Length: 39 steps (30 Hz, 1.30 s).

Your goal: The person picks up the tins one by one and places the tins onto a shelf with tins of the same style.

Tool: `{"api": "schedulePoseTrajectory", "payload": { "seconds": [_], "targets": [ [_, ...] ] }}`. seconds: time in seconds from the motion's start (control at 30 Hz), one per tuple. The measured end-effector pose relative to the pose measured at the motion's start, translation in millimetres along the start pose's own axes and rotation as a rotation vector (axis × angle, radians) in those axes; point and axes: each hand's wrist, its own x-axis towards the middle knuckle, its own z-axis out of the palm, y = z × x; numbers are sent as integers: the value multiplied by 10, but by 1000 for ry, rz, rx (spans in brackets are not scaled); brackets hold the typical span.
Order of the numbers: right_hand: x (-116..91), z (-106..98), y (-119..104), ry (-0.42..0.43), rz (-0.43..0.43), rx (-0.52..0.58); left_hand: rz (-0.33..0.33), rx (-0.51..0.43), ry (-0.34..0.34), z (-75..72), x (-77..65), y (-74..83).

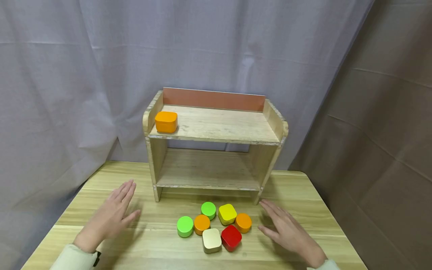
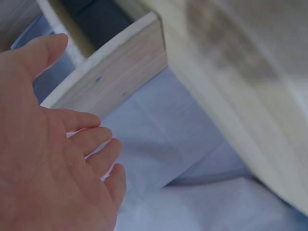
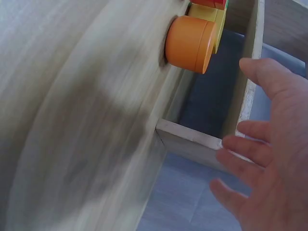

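Observation:
My left hand [image 1: 109,214] hovers over the left side of the table with its fingers extended, holding nothing. My right hand [image 1: 287,229] is over the right side, fingers likewise extended, nearest to an orange round block [image 1: 243,223]. Between the hands lie two green round blocks [image 1: 185,226], another orange round block [image 1: 201,224], a yellow rounded-square block [image 1: 227,214], a cream one [image 1: 212,240] and a red one [image 1: 231,238]. On the upper shelf's left end sits an orange rounded-square block [image 1: 166,122]. In the right wrist view, an orange round block [image 3: 187,43] stands past the thumb.
A two-tier wooden shelf [image 1: 216,186] stands at the back of the table [image 1: 158,255], its legs just behind the blocks. Grey curtain [image 1: 216,45] hangs behind it, and a brown curtain [image 1: 381,131] borders the right side.

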Motion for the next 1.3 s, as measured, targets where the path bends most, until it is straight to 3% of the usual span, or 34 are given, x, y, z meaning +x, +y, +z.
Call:
{"api": "schedulePoseTrajectory", "payload": {
  "seconds": [0.33, 0.73, 1.07, 1.3],
  "targets": [
    [123, -98, 32, -69, -56, 96, 51, -3, 109, -451, 159, -100],
    [326, -89, 14, -128, -124, 179, 99, 31, 194, -1109, 517, 41],
    [470, 35, -5, -131, -123, 221, 145, 44, 289, -1470, 884, 195],
    [575, 114, -60, -163, -113, 268, 128, 78, 290, -1595, 1052, 238]
  ]
}}
